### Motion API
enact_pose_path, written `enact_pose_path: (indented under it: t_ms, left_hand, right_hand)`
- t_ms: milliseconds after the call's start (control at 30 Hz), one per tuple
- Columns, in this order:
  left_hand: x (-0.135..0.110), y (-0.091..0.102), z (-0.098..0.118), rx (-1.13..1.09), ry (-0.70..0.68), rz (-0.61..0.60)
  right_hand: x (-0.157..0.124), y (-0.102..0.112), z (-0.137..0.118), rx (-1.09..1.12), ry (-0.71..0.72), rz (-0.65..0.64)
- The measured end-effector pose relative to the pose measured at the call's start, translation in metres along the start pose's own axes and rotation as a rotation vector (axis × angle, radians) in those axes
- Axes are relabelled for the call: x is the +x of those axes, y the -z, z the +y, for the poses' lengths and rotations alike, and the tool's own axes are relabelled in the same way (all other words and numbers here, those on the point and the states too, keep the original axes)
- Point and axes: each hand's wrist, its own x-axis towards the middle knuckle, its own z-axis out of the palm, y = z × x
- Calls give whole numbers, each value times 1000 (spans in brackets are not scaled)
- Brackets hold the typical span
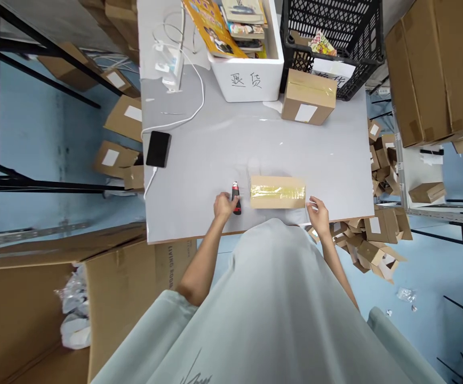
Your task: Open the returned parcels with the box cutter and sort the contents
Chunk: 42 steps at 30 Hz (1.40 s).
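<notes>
A small brown cardboard box (278, 192) lies lengthwise near the front edge of the table, with shiny yellowish tape along its top. Just left of it is a red and black utility knife (236, 199). My left hand (223, 206) is at the knife, its thumb over the handle and the fingers closed against its left side. My right hand (318, 214) is beside the box's right end, fingers loosely bent and apart, holding nothing. Whether its fingertips touch the box is hard to tell.
On the grey-white table (215, 144) stand a white bin (251, 80) of books, a black crate (335, 32) and another cardboard box (309, 98). A black phone (158, 149) with a white cable lies left. A large open carton (123, 298) stands lower left.
</notes>
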Motion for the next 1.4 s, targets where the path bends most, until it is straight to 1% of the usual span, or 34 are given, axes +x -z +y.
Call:
enact_pose_path:
  t_ms: [67,167,233,300,333,367,400,467,500,567,600,667,700,733,800,867,900,933,967,1033,1100,1133,1200,1267,1333,1400]
  left_hand:
    - [-2,-8,-5,75,8,-44]
    - [-4,-14,-3,94,28,-61]
    - [-6,-10,2,38,39,-75]
    - [-10,1,7,-86,32,-65]
    - [-15,9,10,-182,16,-60]
    - [-21,18,12,-296,-6,-66]
    - [-29,26,16,-421,-40,-99]
    - [-50,42,25,-666,-141,-236]
    - [-61,48,30,-738,-193,-316]
    - [-83,55,44,-814,-268,-443]
    - [-92,56,50,-829,-299,-500]
    - [-105,53,61,-825,-354,-581]
    - [-107,51,64,-802,-388,-586]
    - [-107,49,66,-762,-425,-560]
    - [-98,47,66,-640,-501,-426]
    - [-79,47,63,-486,-556,-270]
    - [-68,47,61,-406,-576,-226]
    - [-55,47,59,-328,-600,-214]
    - [-43,46,58,-251,-633,-239]
    - [-22,42,57,-129,-709,-351]
    - [-8,36,58,-64,-770,-458]
    - [-4,34,58,-46,-790,-486]
    - [-3,32,58,-19,-814,-485]
    - [-7,32,58,9,-833,-451]
    - [-13,33,58,32,-853,-425]
    - [-17,33,59,44,-866,-413]
  right_hand:
    - [-5,6,-8,-1,-2,10]
    - [-13,11,-22,-2,-1,21]
    - [-17,10,-35,0,18,23]
    - [-22,5,-49,24,48,-4]
    - [-24,1,-57,48,58,-34]
    - [-25,-5,-65,79,62,-77]
    - [-27,-13,-72,114,58,-136]
    - [-29,-31,-86,191,27,-293]
    - [-30,-41,-93,229,1,-382]
    - [-31,-61,-104,305,-50,-546]
    - [-32,-70,-107,344,-60,-604]
    - [-32,-83,-111,413,-36,-649]
    - [-32,-88,-111,438,-12,-636]
    - [-31,-90,-109,453,5,-606]
    - [-28,-89,-102,451,-3,-536]
    - [-24,-81,-94,417,-32,-474]
    - [-21,-76,-90,390,-33,-442]
    - [-18,-71,-88,357,-25,-411]
    - [-15,-65,-86,323,-14,-385]
    - [-10,-54,-84,256,-13,-366]
    - [-7,-45,-86,173,-17,-391]
    - [-5,-41,-88,115,-1,-414]
    - [-2,-34,-94,-42,89,-463]
    - [1,-30,-102,-228,225,-510]
    - [8,-30,-111,-404,351,-544]
    - [16,-32,-118,-545,444,-586]
